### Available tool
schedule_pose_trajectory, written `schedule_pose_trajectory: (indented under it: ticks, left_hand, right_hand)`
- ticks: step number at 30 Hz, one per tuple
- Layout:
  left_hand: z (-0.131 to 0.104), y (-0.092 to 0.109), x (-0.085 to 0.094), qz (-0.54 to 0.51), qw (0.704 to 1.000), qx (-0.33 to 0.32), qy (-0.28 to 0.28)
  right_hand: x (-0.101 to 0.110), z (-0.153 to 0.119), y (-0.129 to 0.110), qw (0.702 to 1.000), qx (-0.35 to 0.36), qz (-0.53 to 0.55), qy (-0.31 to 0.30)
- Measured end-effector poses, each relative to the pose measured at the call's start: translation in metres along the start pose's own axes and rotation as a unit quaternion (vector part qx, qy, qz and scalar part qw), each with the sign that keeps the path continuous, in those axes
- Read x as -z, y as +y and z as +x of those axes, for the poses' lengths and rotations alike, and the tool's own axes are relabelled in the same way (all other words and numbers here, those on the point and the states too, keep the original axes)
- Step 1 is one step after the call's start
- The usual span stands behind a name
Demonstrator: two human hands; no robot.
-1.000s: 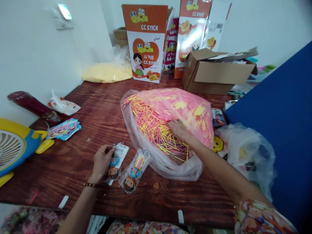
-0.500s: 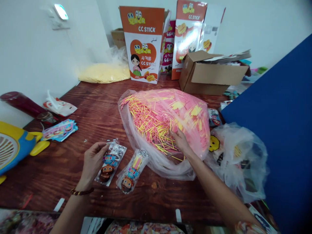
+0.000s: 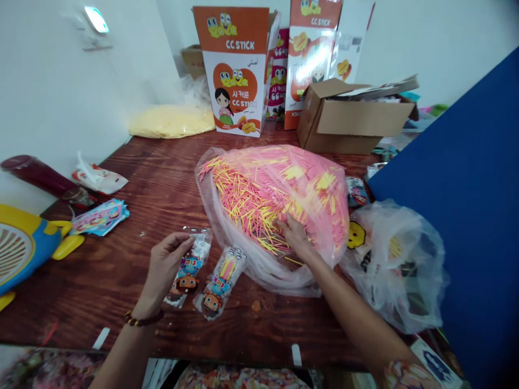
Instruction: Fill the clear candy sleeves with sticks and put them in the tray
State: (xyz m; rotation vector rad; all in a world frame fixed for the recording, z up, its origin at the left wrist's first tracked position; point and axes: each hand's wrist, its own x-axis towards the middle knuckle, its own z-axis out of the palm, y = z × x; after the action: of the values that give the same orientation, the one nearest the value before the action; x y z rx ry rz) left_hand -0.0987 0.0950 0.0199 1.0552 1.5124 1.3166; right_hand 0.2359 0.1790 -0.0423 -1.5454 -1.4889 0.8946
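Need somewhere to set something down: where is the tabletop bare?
Widest: left of the stick bag, bordered by the yellow bag behind, blue packets at left and the left hand in front; one tiny scrap lies there. Narrower: between the stick bag and the table's front edge. Crowded: the right side, with an open carton and clear plastic bag.

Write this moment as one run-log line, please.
left hand: touching printed packet | right hand: among loose sticks | second packet: on table
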Motion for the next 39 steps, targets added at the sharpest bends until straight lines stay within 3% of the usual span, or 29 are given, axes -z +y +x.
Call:
schedule_pose_trajectory:
  ticks: [6, 14, 19, 24, 27, 31, 35, 39]
  left_hand:
    - [-0.006, 0.012, -0.009, -0.011, 1.0, 0.014, -0.007]
    - [-0.009, 0.023, -0.029, -0.023, 0.998, 0.042, -0.031]
    - [-0.012, 0.025, -0.046, 0.029, 0.994, 0.032, -0.104]
    - [-0.009, 0.026, -0.08, 0.048, 0.98, 0.005, -0.194]
    - [-0.006, 0.027, -0.098, 0.062, 0.973, -0.006, -0.224]
    - [-0.003, 0.026, -0.107, 0.08, 0.964, -0.014, -0.253]
    - [-0.002, 0.023, -0.105, 0.111, 0.954, -0.019, -0.278]
    - [-0.005, 0.022, -0.101, 0.122, 0.949, -0.019, -0.291]
  right_hand:
    - [-0.005, -0.014, -0.001, 0.991, 0.011, 0.132, -0.024]
    - [-0.018, -0.015, 0.017, 0.969, -0.057, 0.24, -0.029]
    - [-0.007, -0.009, -0.001, 0.956, -0.072, 0.285, -0.003]
    - [0.006, -0.014, -0.034, 0.916, -0.091, 0.383, -0.079]
    - [0.012, -0.023, -0.052, 0.933, -0.061, 0.336, -0.117]
    - [0.018, -0.033, -0.07, 0.971, 0.06, 0.162, -0.163]
    - [0.013, -0.036, -0.077, 0.969, 0.183, 0.012, -0.168]
    - [0.006, -0.036, -0.075, 0.963, 0.205, -0.027, -0.171]
